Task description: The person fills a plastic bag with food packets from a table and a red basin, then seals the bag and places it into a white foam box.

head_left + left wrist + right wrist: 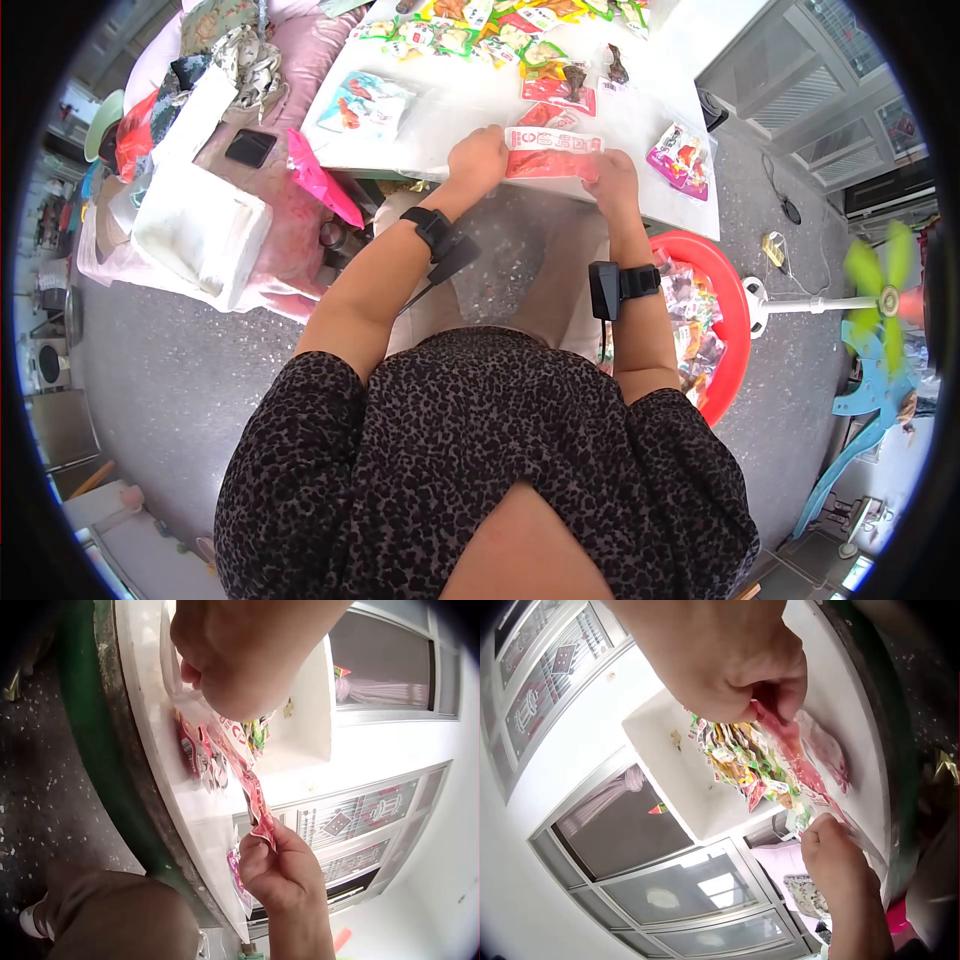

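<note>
Fingers of the right hand (612, 185) pinch one end of the flat red-and-white plastic packet (553, 152); those of the left hand (478, 160) grip its opposite end (clear plastic there). Its long axis spans hand to hand, neither nearer, by the white tabletop's (645, 105) near edge.

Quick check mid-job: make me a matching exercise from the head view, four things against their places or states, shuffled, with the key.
Things:
1. red-and-white packet
2. black phone
3. purple packet
4. red basin

Places or states:
A. near the white table's right edge
B. containing many small packets
C. held between the left hand and right hand
D. lying on pink cloth

Pairs: 1-C, 2-D, 3-A, 4-B
</note>
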A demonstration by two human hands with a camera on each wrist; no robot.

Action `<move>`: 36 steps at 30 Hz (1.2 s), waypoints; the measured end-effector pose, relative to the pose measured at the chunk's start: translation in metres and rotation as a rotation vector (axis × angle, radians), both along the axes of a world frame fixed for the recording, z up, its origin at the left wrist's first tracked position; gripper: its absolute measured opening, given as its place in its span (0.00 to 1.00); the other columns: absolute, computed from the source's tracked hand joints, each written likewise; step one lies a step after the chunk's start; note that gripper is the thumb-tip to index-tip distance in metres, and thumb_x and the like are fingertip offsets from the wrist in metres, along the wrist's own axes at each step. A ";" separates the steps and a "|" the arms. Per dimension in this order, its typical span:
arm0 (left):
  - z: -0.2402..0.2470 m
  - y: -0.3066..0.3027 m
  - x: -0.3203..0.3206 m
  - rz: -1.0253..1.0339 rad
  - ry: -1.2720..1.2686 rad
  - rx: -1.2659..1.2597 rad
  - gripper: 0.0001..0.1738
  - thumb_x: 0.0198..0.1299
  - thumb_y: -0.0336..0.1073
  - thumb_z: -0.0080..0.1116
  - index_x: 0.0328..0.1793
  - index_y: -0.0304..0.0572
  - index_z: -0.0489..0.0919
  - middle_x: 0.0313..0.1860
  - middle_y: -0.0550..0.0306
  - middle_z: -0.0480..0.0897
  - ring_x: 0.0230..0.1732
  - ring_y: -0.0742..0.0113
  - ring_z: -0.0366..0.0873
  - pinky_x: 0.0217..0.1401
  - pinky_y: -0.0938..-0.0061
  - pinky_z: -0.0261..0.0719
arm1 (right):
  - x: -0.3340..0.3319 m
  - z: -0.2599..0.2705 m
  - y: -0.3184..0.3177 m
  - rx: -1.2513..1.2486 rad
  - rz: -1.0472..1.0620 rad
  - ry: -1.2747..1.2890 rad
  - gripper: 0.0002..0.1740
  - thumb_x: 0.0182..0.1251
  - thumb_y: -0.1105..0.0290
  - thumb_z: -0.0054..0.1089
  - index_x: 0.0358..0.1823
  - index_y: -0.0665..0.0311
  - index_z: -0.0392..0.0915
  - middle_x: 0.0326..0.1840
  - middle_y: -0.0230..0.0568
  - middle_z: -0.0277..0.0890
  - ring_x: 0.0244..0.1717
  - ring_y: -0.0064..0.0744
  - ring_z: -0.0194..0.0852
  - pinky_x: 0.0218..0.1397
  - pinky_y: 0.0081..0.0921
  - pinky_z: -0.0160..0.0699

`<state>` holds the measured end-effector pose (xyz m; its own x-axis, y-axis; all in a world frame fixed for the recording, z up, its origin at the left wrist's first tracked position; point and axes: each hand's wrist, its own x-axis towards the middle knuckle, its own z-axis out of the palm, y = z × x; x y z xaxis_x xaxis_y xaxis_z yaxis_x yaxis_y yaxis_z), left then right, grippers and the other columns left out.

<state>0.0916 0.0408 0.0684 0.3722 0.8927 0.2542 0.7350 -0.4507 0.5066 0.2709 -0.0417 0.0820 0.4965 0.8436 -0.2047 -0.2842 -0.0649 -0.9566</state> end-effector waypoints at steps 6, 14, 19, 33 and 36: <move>0.004 -0.007 0.000 -0.055 0.092 0.159 0.07 0.48 0.35 0.44 0.29 0.40 0.70 0.26 0.48 0.74 0.28 0.51 0.73 0.31 0.61 0.70 | -0.010 -0.006 -0.002 0.061 0.014 -0.004 0.04 0.56 0.71 0.47 0.29 0.64 0.66 0.23 0.33 0.68 0.21 0.20 0.67 0.21 0.20 0.71; 0.022 -0.024 0.010 -0.158 0.041 0.160 0.08 0.48 0.35 0.43 0.30 0.39 0.70 0.27 0.47 0.74 0.28 0.49 0.73 0.30 0.60 0.70 | -0.051 -0.027 -0.002 0.180 -0.036 0.270 0.03 0.59 0.73 0.43 0.33 0.65 0.64 0.27 0.36 0.70 0.24 0.23 0.68 0.26 0.22 0.72; 0.026 -0.037 0.017 -0.173 0.026 0.119 0.09 0.48 0.36 0.43 0.32 0.40 0.70 0.28 0.46 0.74 0.31 0.48 0.73 0.31 0.60 0.70 | -0.065 -0.031 0.017 0.169 0.147 -0.008 0.05 0.56 0.77 0.45 0.35 0.68 0.66 0.30 0.38 0.71 0.29 0.26 0.70 0.30 0.19 0.71; 0.008 -0.004 -0.006 -0.001 -0.155 0.017 0.10 0.51 0.36 0.42 0.34 0.41 0.72 0.29 0.44 0.75 0.34 0.48 0.71 0.36 0.60 0.68 | -0.062 -0.002 0.052 -0.012 0.524 0.186 0.10 0.51 0.75 0.45 0.36 0.67 0.68 0.30 0.38 0.71 0.29 0.30 0.71 0.30 0.28 0.72; -0.017 0.004 -0.009 0.026 -0.193 -0.038 0.10 0.51 0.36 0.42 0.34 0.40 0.71 0.30 0.44 0.75 0.35 0.48 0.71 0.36 0.61 0.68 | -0.020 -0.001 0.059 -0.018 0.378 -0.307 0.13 0.49 0.68 0.51 0.37 0.65 0.68 0.24 0.35 0.71 0.23 0.21 0.68 0.21 0.14 0.62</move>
<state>0.0830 0.0447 0.0515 0.2964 0.9118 0.2843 0.6336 -0.4104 0.6558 0.2513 0.0175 0.0806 0.1962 0.9740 -0.1132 0.0575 -0.1267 -0.9903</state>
